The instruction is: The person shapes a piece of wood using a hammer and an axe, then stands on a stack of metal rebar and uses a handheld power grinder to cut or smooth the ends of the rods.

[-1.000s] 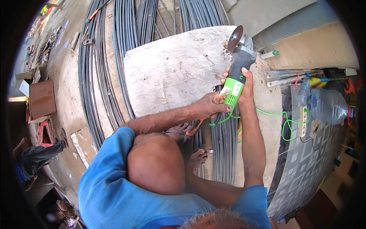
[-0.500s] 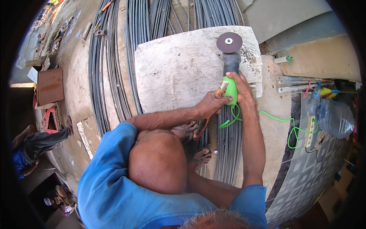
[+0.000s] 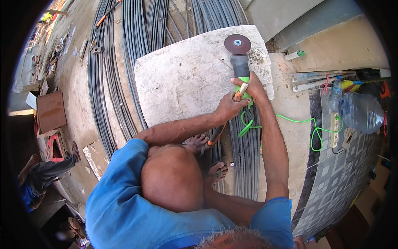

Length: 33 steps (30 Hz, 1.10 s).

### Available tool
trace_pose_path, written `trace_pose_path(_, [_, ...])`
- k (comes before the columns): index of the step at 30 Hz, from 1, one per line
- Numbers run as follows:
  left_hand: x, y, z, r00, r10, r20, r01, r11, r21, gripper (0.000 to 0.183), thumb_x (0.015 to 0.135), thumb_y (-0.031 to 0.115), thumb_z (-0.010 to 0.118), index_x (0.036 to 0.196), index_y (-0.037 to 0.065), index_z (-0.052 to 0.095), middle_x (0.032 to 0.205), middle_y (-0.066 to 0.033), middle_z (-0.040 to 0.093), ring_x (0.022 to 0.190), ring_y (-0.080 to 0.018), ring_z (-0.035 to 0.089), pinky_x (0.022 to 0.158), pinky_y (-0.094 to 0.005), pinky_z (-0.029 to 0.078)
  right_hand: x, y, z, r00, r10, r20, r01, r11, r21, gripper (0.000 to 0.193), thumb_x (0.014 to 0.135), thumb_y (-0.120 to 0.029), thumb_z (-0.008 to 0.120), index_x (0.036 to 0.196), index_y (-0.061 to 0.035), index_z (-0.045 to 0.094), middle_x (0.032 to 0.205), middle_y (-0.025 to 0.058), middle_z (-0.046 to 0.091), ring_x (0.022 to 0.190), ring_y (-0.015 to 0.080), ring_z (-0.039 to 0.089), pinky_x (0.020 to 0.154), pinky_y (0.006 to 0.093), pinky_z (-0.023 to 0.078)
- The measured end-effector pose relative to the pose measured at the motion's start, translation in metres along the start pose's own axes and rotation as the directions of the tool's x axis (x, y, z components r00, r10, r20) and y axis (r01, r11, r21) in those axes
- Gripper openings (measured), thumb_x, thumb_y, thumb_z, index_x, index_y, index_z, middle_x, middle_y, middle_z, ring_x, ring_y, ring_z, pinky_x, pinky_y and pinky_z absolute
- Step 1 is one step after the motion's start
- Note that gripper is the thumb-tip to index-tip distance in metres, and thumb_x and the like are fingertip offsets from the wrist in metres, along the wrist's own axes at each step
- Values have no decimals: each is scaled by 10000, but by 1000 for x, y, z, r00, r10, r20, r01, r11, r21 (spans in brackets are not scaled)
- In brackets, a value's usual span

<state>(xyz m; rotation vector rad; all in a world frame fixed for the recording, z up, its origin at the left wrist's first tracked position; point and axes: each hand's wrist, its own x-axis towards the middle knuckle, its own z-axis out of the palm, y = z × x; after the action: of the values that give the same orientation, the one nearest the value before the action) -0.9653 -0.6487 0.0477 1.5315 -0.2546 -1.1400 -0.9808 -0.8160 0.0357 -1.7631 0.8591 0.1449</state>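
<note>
My right hand (image 3: pixel 253 85) grips the green body of an angle grinder (image 3: pixel 240 66) that lies on a pale wooden board (image 3: pixel 182 79). Its dark red disc (image 3: pixel 237 43) faces up near the board's far edge. My left hand (image 3: pixel 228 108) holds a slim tool (image 3: pixel 216 135) with an orange and black handle. The tool's pale wooden end (image 3: pixel 241 90) rests against the grinder's body beside my right hand. My knee and bare feet (image 3: pixel 215 170) are below the hands, on the bars.
Long bundles of steel bars (image 3: pixel 112 83) run under the board and away. A green cord (image 3: pixel 311 126) leads to a power strip (image 3: pixel 334 129) on the right, beside a large water bottle (image 3: pixel 360 112). A cardboard box (image 3: pixel 50 112) and another person (image 3: pixel 41 178) are at left.
The grinder has turned from disc edge-on to disc face up and now lies further in on the board. My left hand stays at its body with the slim tool.
</note>
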Motion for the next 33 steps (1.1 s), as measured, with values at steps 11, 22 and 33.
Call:
trace_pose_path(11, [-67,25,-61,922,-66,380,66,998,15,302,993,318,720,852,78,605,673,26,528,580,-61,469,513,-255,378,-51,30,10,897,-318,-308,53,768,-639,723,890,-480,727,1330,41,486,1170,307,596,1020,498,645,867,563,544])
trace_pose_path(22, [-68,30,-81,932,-38,361,165,929,-330,293,1015,303,688,860,116,525,673,28,471,589,-83,445,555,-267,408,-62,33,19,871,-354,-341,3,698,-716,798,866,-470,751,1432,3,449,1226,280,574,1062,468,630,878,540,554])
trace_pose_path(33, [-71,38,-87,937,-9,348,108,958,-265,372,1071,462,493,1130,95,513,791,21,445,708,-86,431,662,-282,424,-66,28,18,905,-309,-292,-12,667,-745,887,840,-477,784,1496,-39,380,1307,246,521,1141,452,588,890,526,557])
